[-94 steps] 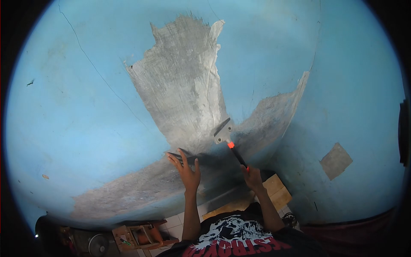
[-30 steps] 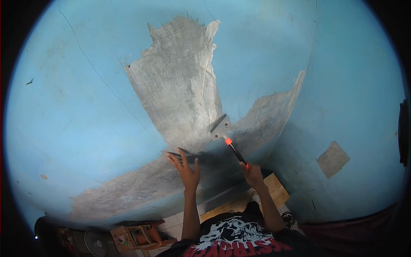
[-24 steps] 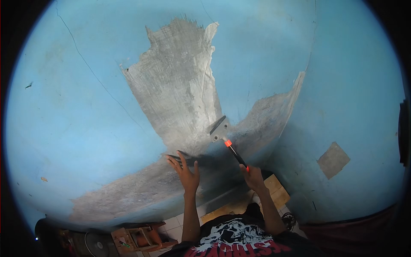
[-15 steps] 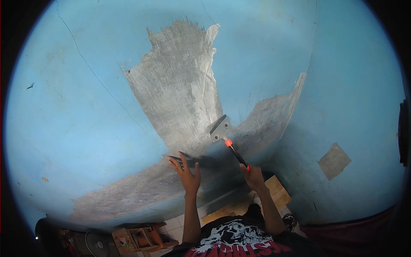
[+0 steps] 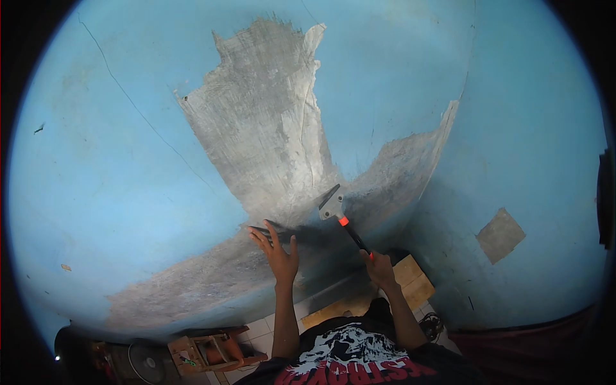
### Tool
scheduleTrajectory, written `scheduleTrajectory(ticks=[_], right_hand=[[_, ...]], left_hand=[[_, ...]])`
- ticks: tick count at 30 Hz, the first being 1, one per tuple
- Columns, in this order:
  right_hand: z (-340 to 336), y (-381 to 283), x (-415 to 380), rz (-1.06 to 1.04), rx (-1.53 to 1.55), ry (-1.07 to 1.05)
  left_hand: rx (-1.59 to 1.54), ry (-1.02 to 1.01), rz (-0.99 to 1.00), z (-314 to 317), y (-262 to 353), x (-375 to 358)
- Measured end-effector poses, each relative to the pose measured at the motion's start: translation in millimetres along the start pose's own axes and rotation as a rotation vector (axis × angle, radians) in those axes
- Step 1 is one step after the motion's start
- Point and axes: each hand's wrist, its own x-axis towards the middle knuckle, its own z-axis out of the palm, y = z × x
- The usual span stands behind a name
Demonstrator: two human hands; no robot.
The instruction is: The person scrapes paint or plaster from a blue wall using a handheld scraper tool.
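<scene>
With our right hand [image 5: 380, 268] we grip the long-handled scraper [image 5: 355, 236], fingers wrapped around the lower end of its black handle. Holding it that far back seems to give us reach and leverage, and puts our knuckles well apart from the blade [image 5: 330, 196]. The handle slants up and to the left, so the wide head sits near the foot of the tall grey patch [image 5: 253, 122], where bare plaster narrows between 2 areas of blue paint. The blade's edge is tilted rather than level; whether it presses on the wall [image 5: 160, 199] or sits just off it, we cannot tell.

Our left hand [image 5: 281, 260] holds nothing. Its fingers are spread and point up toward the lower part of the patch, beside the scraper but apart from it. We judge that this pose would suit steadying ourselves, or feeling the surface, while leaving the blade side free. Dark shadows lie by the fingertips, so they are close to the wall, though contact is unclear.

Both forearms rise from our printed black shirt [image 5: 350, 350], 1 on each side, which probably balances us. Below, a wooden stool [image 5: 215, 351] and a fan [image 5: 147, 362] stand off to the left, well apart from both hands and the scraper.
</scene>
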Motion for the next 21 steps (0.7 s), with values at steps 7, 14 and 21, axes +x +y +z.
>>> scheduleTrajectory(ticks=[7,14,21], right_hand=[[21.5,29.1,16.3,-0.049,-0.139,0.069],[14.7,5.7,41.7,-0.148,-0.012,0.060],[17.6,26.8,45.1,-0.205,-0.073,0.102]], left_hand=[[0.012,-0.014,0.009,-2.2,-4.2,-1.3],[0.033,0.009,-0.005,4.3,-2.5,-0.1],[0.055,0.032,-0.045,23.5,-3.8,1.1]])
